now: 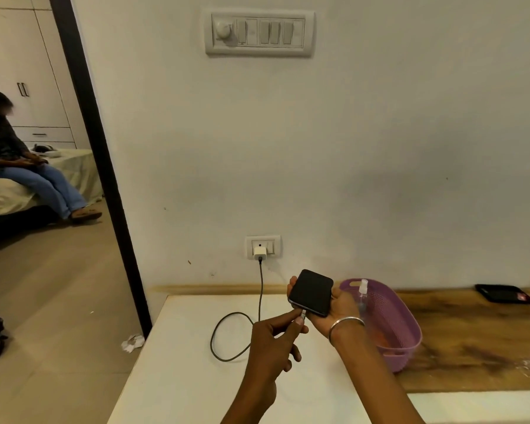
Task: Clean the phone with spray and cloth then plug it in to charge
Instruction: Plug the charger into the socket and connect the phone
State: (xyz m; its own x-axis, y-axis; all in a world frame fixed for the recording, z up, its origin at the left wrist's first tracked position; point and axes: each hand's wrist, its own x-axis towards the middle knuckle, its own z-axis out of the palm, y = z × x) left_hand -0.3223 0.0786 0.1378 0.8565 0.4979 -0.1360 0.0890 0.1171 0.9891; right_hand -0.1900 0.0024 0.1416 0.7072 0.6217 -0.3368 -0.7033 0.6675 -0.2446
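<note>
The right hand (334, 307) cradles the phone (312, 292) above the table (181, 362) — the left hand (273, 341) pinches the cable (259, 289) plug at its bottom edge.

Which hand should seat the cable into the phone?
Left hand: its fingers already pinch the dark charging cable's plug at the black smartphone's bottom edge; the right hand is busy cradling the phone.

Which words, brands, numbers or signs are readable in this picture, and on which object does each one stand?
No text can be read anywhere.
Phone: screen dark, no marking visible.
White charger in the wall socket: no visible label.
Spray bottle in the purple basket: no legible label.
Black object on the wooden top: a small red patch, too blurred to read.
</note>
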